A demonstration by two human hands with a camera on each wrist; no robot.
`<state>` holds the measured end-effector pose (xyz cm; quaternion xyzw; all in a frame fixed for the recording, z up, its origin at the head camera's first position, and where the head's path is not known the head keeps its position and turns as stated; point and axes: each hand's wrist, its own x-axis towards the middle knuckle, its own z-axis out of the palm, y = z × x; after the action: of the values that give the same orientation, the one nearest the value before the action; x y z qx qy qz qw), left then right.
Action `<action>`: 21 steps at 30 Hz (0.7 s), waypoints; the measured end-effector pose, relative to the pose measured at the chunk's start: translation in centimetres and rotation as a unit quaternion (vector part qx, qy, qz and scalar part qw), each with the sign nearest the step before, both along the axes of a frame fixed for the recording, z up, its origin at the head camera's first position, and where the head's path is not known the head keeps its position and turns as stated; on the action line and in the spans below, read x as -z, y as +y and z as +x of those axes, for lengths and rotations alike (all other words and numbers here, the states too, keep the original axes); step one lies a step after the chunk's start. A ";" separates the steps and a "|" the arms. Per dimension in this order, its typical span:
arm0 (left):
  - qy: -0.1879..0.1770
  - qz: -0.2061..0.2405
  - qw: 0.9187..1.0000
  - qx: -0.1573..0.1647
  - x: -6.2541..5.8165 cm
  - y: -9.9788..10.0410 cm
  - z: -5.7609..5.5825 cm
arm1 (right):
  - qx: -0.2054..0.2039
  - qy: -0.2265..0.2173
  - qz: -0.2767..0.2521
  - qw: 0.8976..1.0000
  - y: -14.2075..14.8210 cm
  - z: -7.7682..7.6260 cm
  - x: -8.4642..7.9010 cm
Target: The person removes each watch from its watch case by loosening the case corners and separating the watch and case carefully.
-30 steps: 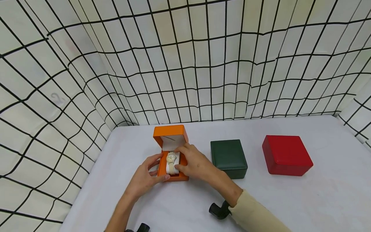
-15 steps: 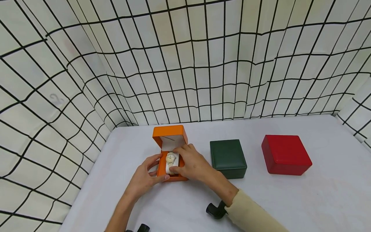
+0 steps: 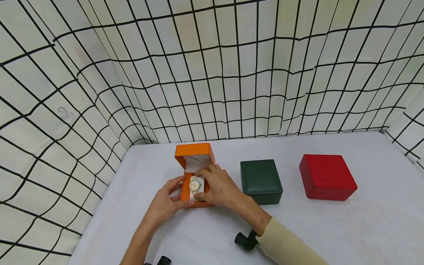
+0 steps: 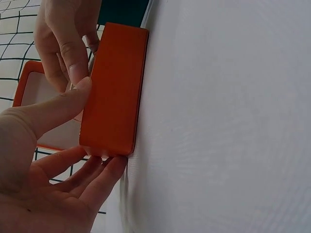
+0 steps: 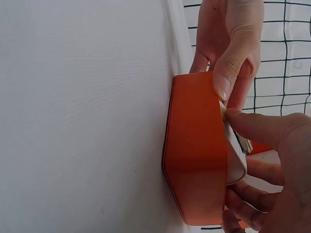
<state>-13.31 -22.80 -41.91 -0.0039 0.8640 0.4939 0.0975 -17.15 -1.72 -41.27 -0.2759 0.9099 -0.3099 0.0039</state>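
Note:
The orange watch box stands open on the table, its lid tipped up at the back. Inside, a wristwatch with a cream strap is wrapped round a white cushion, which rises a little over the box rim in the right wrist view. My left hand grips the box, fingers along its left side and thumb at the front edge. With thumb at the strap's near end and fingers at the far end, my right hand pinches the watch on its cushion. Some right fingers are hidden behind the box in the right wrist view.
Right of the orange box sits a closed green box, close to my right hand. Farther right lies a closed red box. All rest on a white-covered table; black netting over white sheeting rises behind and at the sides.
My right thumb has slid left onto the strap's near end, and the watch has shifted slightly toward me in the box. The left hand and the boxes have stayed put.

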 end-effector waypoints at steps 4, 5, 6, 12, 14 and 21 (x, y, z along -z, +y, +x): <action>-0.002 0.000 1.000 -0.004 0.0 -0.1 0.3 | -0.007 -0.005 -0.003 1.000 -0.2 0.1 0.1; -0.004 0.000 1.000 -0.006 0.0 -0.2 0.5 | -0.010 -0.007 -0.005 1.000 -0.3 0.1 0.1; -0.005 0.001 1.000 -0.008 0.0 -0.2 0.6 | -0.013 -0.010 -0.006 1.000 -0.3 0.1 0.1; -0.001 0.000 1.000 -0.002 -0.1 -0.2 0.5 | -0.015 -0.024 -0.011 1.000 -0.3 0.1 0.1; 0.003 -0.001 1.000 0.002 -0.1 -0.1 0.3 | -0.014 -0.027 -0.014 0.999 -0.2 0.0 0.0; 0.007 -0.008 1.000 0.001 0.0 0.0 0.0 | -0.019 -0.037 -0.033 0.999 0.0 0.0 -0.1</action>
<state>-13.27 -22.84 -41.94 -0.0005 0.8684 0.4872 0.0924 -17.10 -1.72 -41.22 -0.2813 0.8929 -0.3498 0.0344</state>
